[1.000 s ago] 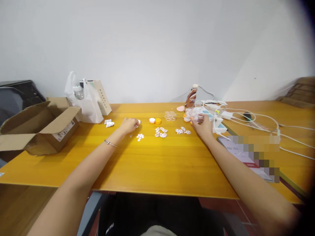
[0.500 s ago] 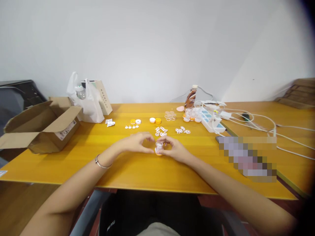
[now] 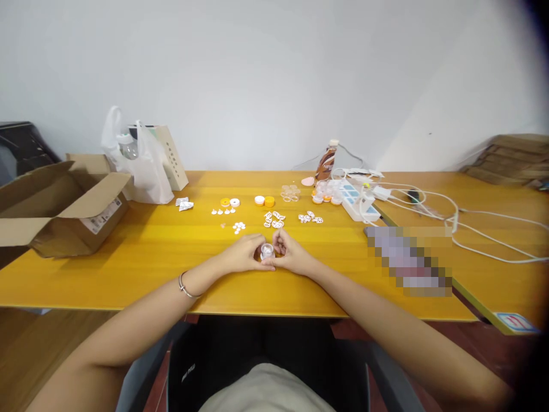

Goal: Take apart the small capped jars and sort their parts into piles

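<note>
A small clear plastic container [image 3: 267,250], round and with whitish pieces inside, stands upright at the front middle of the table. My left hand [image 3: 245,253] is closed around its left side. On the other side, my right hand [image 3: 291,255] has its fingers curled at the rim and its thumb against the front, partly hiding the container. Small white discs [image 3: 239,227] lie just beyond my left hand. White perforated pieces [image 3: 274,220] lie behind the container, with a second group of perforated pieces [image 3: 310,217] farther right.
White pegs [image 3: 223,212], orange and white caps [image 3: 264,201], clear rings [image 3: 290,193] and clear domes [image 3: 328,191] sit farther back. A cardboard box [image 3: 81,212] and plastic bag [image 3: 150,177] stand left; a power strip [image 3: 358,200], cables and a bottle [image 3: 326,162] are right.
My left hand has moved in and closed on the container. My right hand has shifted its grip on it. White discs once behind my left hand now show as the view has shifted.
</note>
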### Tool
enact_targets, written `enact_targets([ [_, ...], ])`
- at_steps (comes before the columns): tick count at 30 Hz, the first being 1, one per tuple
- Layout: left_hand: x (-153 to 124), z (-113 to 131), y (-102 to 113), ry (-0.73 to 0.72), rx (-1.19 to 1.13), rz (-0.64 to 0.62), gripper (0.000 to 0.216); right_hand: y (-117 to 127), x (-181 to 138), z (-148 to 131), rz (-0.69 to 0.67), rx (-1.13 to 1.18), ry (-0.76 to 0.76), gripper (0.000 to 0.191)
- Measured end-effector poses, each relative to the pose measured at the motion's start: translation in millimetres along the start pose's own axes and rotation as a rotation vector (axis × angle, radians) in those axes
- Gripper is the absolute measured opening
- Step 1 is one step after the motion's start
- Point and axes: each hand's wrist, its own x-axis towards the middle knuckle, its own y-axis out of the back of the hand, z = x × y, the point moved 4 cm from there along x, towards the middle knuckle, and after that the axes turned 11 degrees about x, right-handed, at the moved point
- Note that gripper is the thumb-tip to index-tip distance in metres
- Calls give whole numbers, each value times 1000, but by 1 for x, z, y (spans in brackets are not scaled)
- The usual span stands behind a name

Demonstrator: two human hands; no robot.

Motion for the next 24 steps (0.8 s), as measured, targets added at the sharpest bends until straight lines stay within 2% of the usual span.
enact_targets([
  [3,0,1,-3,44,-3,5,38,1,-1,-3,67,-247,1,44],
  [7,1,3,-5,82,-30,11,38,-2,-1,-6,45,-477,5,42],
  [11,2,6,-5,92,-58,22,46,-5,-2,-6,26,-522,36,43],
  [16,2,7,-5,96,-64,43,32,-7,-2,-5,21,-564,59,42],
  [24,4,2,-9,111,-115,-2,31,-10,-3,-9,14,-602,61,39],
])
